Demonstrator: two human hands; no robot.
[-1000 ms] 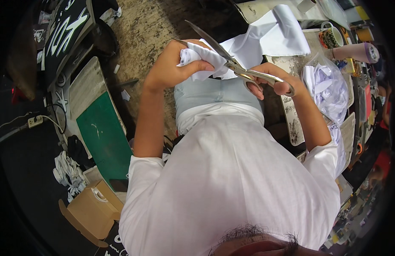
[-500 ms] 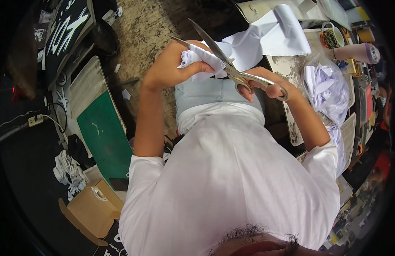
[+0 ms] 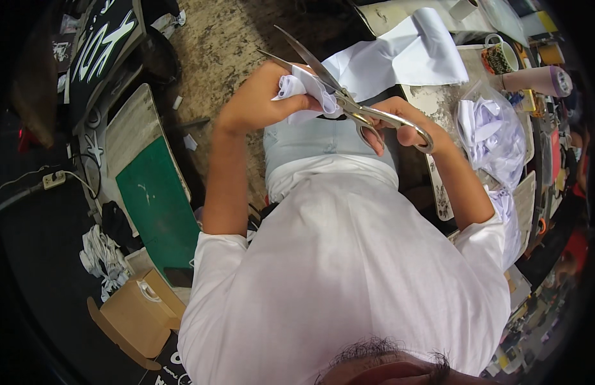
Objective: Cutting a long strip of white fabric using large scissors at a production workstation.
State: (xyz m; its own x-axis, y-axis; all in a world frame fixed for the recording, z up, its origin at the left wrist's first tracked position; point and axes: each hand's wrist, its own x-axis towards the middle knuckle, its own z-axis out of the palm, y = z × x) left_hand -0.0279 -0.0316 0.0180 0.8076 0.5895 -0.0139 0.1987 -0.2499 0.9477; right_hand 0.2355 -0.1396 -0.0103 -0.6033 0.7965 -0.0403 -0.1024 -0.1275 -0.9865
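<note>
My left hand (image 3: 259, 101) is closed around a bunched piece of white fabric (image 3: 307, 92), whose folds stick out past the thumb. My right hand (image 3: 400, 123) grips large metal scissors (image 3: 350, 104) by the handles. Their blades are spread apart and reach over the bunched fabric and my left hand. Behind the scissors, a longer white cloth (image 3: 393, 56) stretches to the right and ends in a rolled part on the worktable. Some of the left fingers are hidden behind the fabric.
On the right stand a patterned mug (image 3: 499, 54), a pale cylindrical bottle (image 3: 535, 79) and a clear plastic bag (image 3: 493, 128) of white scraps. To the left lie a green-covered board (image 3: 157, 199) and an open cardboard box (image 3: 140, 314). Black panels with white lettering (image 3: 108, 45) are at upper left.
The scissor blades have shifted slightly to the left and up. The bunched fabric has changed shape, with its folds looser and more spread. Both hands keep their hold.
</note>
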